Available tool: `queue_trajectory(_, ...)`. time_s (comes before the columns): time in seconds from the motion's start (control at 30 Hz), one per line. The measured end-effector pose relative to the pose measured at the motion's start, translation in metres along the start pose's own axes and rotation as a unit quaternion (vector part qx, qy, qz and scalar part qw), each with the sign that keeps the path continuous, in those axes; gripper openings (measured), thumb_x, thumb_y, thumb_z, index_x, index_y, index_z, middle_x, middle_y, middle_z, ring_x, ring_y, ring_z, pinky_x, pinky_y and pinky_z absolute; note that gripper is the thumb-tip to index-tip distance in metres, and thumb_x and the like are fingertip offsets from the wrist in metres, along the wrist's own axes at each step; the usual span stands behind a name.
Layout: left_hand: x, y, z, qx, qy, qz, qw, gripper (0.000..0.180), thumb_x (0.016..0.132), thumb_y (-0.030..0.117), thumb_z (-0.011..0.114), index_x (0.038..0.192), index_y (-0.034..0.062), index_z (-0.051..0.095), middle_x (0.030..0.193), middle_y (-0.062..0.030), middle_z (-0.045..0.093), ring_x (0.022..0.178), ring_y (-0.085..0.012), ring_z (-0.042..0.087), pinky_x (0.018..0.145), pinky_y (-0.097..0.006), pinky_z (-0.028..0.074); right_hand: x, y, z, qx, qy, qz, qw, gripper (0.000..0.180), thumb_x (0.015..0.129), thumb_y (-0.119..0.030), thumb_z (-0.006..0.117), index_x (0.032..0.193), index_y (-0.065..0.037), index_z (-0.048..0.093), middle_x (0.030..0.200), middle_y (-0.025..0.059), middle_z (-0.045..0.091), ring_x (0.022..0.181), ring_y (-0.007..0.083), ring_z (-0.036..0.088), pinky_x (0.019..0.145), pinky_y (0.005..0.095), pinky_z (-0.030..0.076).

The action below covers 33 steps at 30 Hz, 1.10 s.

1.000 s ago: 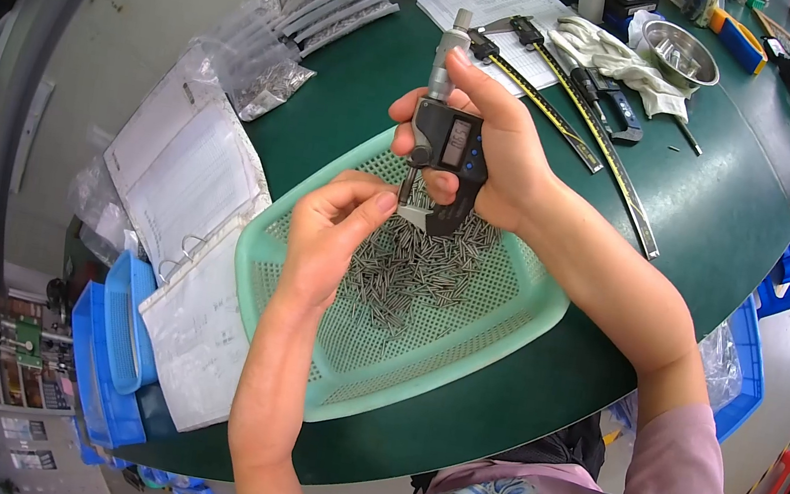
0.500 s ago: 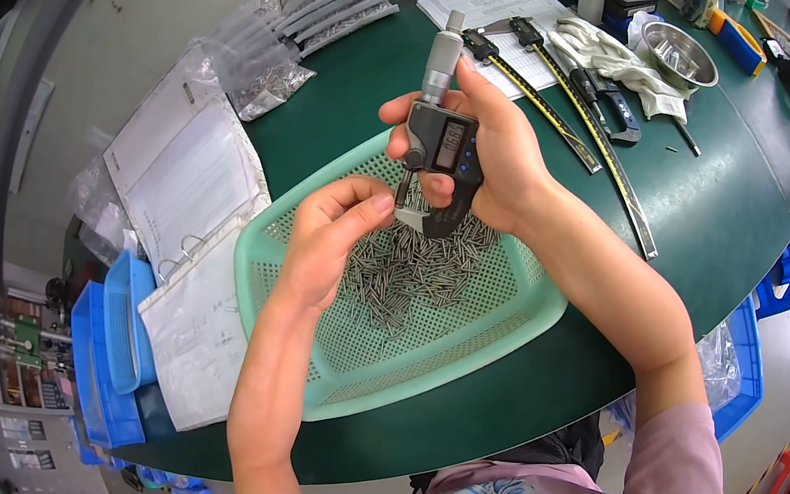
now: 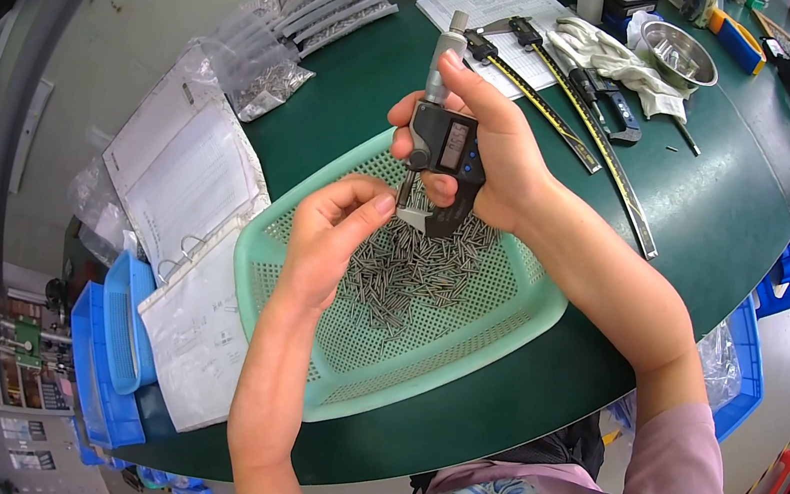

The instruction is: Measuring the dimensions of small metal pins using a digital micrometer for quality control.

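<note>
My right hand (image 3: 501,136) is wrapped round a digital micrometer (image 3: 450,159), holding it upright with the thumb on its silver thimble (image 3: 448,52). My left hand (image 3: 331,233) is closed in a pinch, thumb and forefinger together beside the micrometer's measuring gap. What those fingertips hold, if anything, is too small and hidden to make out. Below both hands stands a light green perforated plastic basket (image 3: 432,379). A heap of small metal pins (image 3: 405,284) lies inside it, partly covered by the hands and the micrometer.
Right of the basket on the green table (image 3: 726,193) lie two calipers (image 3: 593,133), another micrometer (image 3: 616,111), white gloves (image 3: 618,61) and a metal bowl (image 3: 679,55). To the left are an open ring binder (image 3: 190,163), bagged parts (image 3: 276,84) and blue trays (image 3: 108,348).
My right thumb has moved left across the thimble. The micrometer has shifted very slightly right, and its display looks different. My left hand keeps almost the same pinch.
</note>
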State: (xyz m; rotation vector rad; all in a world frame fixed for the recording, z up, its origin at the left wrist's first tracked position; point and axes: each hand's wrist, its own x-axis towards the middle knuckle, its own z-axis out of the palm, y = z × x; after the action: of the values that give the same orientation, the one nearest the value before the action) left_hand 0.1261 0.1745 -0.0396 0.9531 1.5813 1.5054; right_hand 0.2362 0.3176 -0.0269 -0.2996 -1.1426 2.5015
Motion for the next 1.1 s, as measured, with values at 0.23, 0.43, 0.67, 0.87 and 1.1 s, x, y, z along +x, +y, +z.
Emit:
queue_trajectory(0.23, -0.001, -0.001, 0.002, 0.005, -0.003, 0.002, 1.0, 0.011, 0.081, 0.01, 0.059, 0.082, -0.0001, 0.06, 0.078, 0.0007, 0.056, 0.072, -0.0059, 0.047, 0.066, -0.021, 0.037, -0.003, 0.0, 0.002, -0.006, 0.008, 0.009, 1.0, 0.055, 0.085, -0.053, 0.04, 0.088, -0.001, 0.056, 0.067, 0.0071, 0.057, 0.04, 0.0106, 0.044, 0.038, 0.0215, 0.036)
queue_trajectory(0.43, 0.006, -0.005, -0.005, 0.163, 0.093, 0.027, 0.982, 0.009, 0.076, 0.005, 0.062, 0.083, 0.0002, 0.06, 0.075, -0.0006, 0.056, 0.072, -0.0093, 0.052, 0.065, -0.025, 0.041, 0.0, -0.002, 0.003, -0.01, 0.028, 0.021, 0.999, 0.055, 0.091, -0.043, 0.022, 0.095, 0.001, 0.055, 0.072, 0.008, 0.057, 0.043, 0.0123, 0.043, 0.042, 0.0241, 0.035)
queue_trajectory(0.67, 0.004, -0.007, 0.0, 0.473, -0.036, 0.133, 0.87, 0.008, 0.065, 0.005, 0.066, 0.071, 0.0021, 0.061, 0.08, -0.0086, 0.054, 0.08, -0.0257, 0.055, 0.07, -0.035, 0.044, 0.002, -0.001, -0.002, 0.017, 0.065, 0.035, 0.997, 0.056, 0.087, -0.047, 0.027, 0.095, 0.0, 0.056, 0.073, 0.0076, 0.058, 0.043, 0.0114, 0.043, 0.043, 0.0237, 0.035)
queue_trajectory(0.87, -0.004, -0.007, 0.01, 0.504, -0.11, 0.177, 0.838, 0.012, 0.058, 0.007, 0.071, 0.067, 0.0056, 0.063, 0.075, -0.006, 0.051, 0.078, -0.025, 0.052, 0.068, -0.037, 0.042, 0.0, -0.002, -0.002, 0.012, 0.054, 0.026, 0.998, 0.055, 0.085, -0.047, 0.03, 0.095, 0.0, 0.056, 0.073, 0.0075, 0.058, 0.043, 0.0115, 0.043, 0.043, 0.0239, 0.036)
queue_trajectory(1.1, -0.003, -0.01, 0.011, 0.576, -0.131, 0.16, 0.791, 0.014, 0.058, 0.011, 0.072, 0.069, 0.007, 0.064, 0.08, -0.0077, 0.054, 0.083, -0.0262, 0.052, 0.073, -0.037, 0.041, 0.001, -0.002, -0.002, 0.016, 0.059, 0.032, 0.998, 0.055, 0.084, -0.048, 0.031, 0.094, 0.0, 0.056, 0.072, 0.0076, 0.058, 0.042, 0.0121, 0.043, 0.044, 0.0243, 0.035)
